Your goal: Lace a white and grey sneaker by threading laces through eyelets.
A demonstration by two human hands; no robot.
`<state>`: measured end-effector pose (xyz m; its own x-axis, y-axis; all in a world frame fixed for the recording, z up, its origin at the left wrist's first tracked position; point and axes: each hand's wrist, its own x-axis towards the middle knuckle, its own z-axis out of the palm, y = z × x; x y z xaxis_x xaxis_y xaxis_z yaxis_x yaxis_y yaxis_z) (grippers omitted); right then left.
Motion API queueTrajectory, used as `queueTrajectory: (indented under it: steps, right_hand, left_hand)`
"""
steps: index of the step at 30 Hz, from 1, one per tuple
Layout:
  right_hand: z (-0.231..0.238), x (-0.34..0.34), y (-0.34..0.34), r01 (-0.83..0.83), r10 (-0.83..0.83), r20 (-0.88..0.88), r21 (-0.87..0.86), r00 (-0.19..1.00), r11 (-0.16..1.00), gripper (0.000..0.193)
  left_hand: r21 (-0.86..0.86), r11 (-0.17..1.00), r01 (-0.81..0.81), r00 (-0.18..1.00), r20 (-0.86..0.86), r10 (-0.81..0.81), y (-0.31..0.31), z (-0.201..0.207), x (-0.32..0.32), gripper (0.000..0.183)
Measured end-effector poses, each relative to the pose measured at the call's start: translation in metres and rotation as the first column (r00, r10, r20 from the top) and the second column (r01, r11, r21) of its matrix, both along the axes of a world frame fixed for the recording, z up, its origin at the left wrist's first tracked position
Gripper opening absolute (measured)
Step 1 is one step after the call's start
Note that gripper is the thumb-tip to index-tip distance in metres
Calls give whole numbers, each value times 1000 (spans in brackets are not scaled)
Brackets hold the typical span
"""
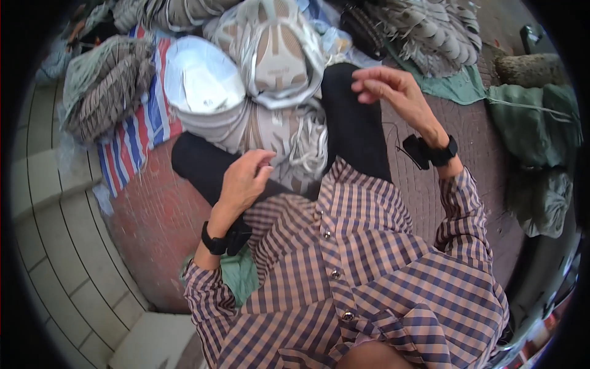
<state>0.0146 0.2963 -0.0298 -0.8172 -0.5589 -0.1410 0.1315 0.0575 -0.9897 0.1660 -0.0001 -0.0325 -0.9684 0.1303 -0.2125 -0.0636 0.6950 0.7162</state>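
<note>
My left hand point(244, 179) is above my left thigh, its fingers curled in and the thumb against them. Whatever it pinches, if anything, is too small to make out. Farther out, my right hand point(396, 91) hovers over my right knee with bent fingers drawn together. Its fingertips also show nothing I can name. Between my knees lies a white and beige shoe upper point(279, 67), toward the far side. Beneath it is another grey-white upper point(273, 132) with a bunch of pale laces point(308, 147). Beside them sits a stack of nested white pieces point(209, 77).
Bundles of grey uppers lie at the far left point(114, 86) and far right point(430, 34). A striped red, white and blue sheet point(138, 129) spreads at left. Green sacks point(534, 120) stand at right beside a log-like piece point(531, 69). Pale tiles point(61, 246) border the reddish board point(163, 227).
</note>
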Motion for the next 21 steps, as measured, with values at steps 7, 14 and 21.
queueTrajectory:
  steps: [7,14,21]
  right_hand:
    - [21,0,-12,4,-6,30,49,1000,999,20]
    - [-35,-125,-21,137,-129,-52,187,990,973,25]
    - [-144,-195,-30,207,-171,-133,335,976,919,24]
  left_hand:
    - [201,963,-179,982,88,164,0,-1,10,21]
    - [-26,957,-289,900,-349,262,30,34,-71,60]
    - [-78,960,-268,899,-380,220,36,3,-120,63]
